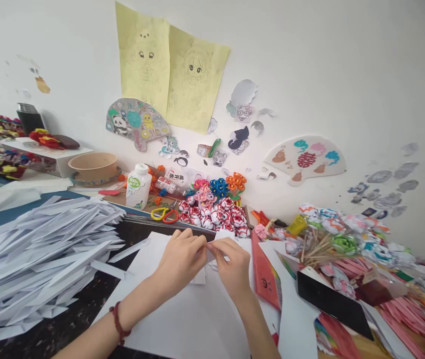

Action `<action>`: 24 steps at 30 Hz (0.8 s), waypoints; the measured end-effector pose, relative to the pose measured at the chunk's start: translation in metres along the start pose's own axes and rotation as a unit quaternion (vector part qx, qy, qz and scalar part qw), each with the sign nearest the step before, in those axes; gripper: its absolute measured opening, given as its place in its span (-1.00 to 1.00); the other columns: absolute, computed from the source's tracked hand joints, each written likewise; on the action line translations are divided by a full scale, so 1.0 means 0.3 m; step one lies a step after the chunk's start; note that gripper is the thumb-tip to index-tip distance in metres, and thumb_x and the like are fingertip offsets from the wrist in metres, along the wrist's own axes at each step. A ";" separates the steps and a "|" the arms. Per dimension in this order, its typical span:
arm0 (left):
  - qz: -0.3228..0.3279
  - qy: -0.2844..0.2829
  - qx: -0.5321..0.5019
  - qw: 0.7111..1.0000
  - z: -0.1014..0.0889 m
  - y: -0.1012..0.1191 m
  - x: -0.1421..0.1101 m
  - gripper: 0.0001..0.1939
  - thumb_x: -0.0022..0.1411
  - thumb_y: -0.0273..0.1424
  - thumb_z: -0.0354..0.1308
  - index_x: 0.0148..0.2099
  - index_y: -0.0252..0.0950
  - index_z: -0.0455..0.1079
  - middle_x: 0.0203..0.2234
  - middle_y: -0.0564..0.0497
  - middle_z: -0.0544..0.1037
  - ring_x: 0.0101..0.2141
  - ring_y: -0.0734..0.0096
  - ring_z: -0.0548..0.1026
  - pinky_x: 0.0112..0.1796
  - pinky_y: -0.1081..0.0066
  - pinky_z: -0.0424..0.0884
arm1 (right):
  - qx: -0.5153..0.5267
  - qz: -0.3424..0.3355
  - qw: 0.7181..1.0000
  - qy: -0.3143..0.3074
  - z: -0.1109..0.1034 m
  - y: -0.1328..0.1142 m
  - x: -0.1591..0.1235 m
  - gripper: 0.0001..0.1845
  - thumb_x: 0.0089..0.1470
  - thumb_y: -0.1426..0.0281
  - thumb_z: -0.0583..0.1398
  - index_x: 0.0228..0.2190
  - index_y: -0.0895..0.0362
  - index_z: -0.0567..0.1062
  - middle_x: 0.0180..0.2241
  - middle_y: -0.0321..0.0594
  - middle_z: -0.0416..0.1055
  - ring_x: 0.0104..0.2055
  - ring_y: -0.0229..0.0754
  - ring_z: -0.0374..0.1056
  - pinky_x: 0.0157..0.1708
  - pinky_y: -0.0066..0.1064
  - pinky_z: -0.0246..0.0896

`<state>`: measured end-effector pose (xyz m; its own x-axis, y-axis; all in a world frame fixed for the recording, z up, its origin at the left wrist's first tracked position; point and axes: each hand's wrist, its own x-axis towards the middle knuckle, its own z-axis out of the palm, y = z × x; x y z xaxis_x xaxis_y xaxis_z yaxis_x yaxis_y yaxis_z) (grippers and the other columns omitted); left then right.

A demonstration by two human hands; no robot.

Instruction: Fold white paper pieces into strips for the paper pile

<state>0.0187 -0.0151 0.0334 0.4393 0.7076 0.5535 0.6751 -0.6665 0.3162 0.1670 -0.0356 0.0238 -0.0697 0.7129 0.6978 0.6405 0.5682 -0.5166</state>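
My left hand (183, 255) and my right hand (231, 262) meet over a large white paper sheet (182, 324). Both have their fingers pinched, the tips almost touching. Whatever lies between them is too small and too covered to name. Small white paper pieces (198, 277) show just under the hands. To the left of my left hand, a folded white paper strip (130, 249) lies near a big heap of similar strips (44, 254). A red packet (265, 274) is close to my right hand's right side.
Behind the hands are scissors (165, 214), a white bottle (138, 186) and red-and-white paper flowers (215, 214). A black phone (334, 304), pink strips (406, 316) and more paper flowers (374, 247) crowd the right. A round tan container (92, 166) stands back left, near the wall.
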 end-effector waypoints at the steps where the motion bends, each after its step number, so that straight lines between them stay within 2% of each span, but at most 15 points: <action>1: -0.013 0.000 -0.010 1.000 0.002 0.003 -0.001 -0.79 0.21 -0.48 -0.07 -0.47 -0.29 0.26 -0.61 0.07 0.37 -0.45 0.40 0.26 -0.40 0.37 0.04 | -0.013 -0.013 1.000 0.009 0.004 -0.002 -0.004 -0.79 0.12 0.50 0.10 -0.47 0.15 0.50 -0.50 -0.21 0.44 -0.42 -0.19 0.32 -0.41 -0.40 0.18; 6: -0.051 -0.022 -0.084 0.995 -0.005 0.015 -0.003 -0.84 0.16 -0.49 -0.03 -0.45 -0.27 0.29 -0.55 0.10 0.43 -0.43 0.42 0.29 -0.37 0.38 0.06 | -0.060 -0.077 0.992 0.074 0.021 -0.014 -0.023 -0.77 0.09 0.60 0.08 -0.46 0.16 0.50 -0.53 -0.19 0.44 -0.46 -0.20 0.30 -0.46 -0.38 0.16; 12: -0.055 -0.035 -0.133 0.989 -0.025 0.013 0.005 -0.84 0.16 -0.46 -0.03 -0.46 -0.26 0.30 -0.53 0.13 0.47 -0.42 0.41 0.30 -0.36 0.40 0.07 | -0.081 -0.105 0.981 0.141 0.007 -0.027 -0.022 -0.79 0.03 0.64 0.11 -0.45 0.15 0.50 -0.55 -0.20 0.44 -0.49 -0.21 0.31 -0.47 -0.39 0.18; 21: -0.058 -0.036 -0.112 0.991 -0.018 -0.015 0.007 -0.84 0.15 -0.48 -0.01 -0.47 -0.24 0.29 -0.56 0.16 0.46 -0.42 0.40 0.29 -0.34 0.40 0.07 | -0.105 -0.098 0.969 0.200 -0.034 -0.008 -0.014 -0.81 0.00 0.63 0.17 -0.46 0.15 0.52 -0.54 -0.22 0.46 -0.48 -0.21 0.34 -0.44 -0.41 0.22; 24: -0.070 -0.015 -0.101 0.992 -0.022 -0.044 0.013 -0.85 0.13 -0.50 -0.01 -0.47 -0.26 0.28 -0.55 0.14 0.46 -0.42 0.41 0.30 -0.31 0.39 0.09 | -0.112 -0.045 0.961 0.250 -0.065 0.005 -0.009 -0.86 0.01 0.56 0.18 -0.49 0.17 0.53 -0.55 -0.20 0.45 -0.48 -0.20 0.34 -0.44 -0.41 0.20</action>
<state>0.0076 -0.0050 0.0366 0.3698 0.8009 0.4709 0.5997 -0.5929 0.5375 0.1831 -0.0447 0.0307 0.2082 0.3462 0.9147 0.8021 0.4748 -0.3623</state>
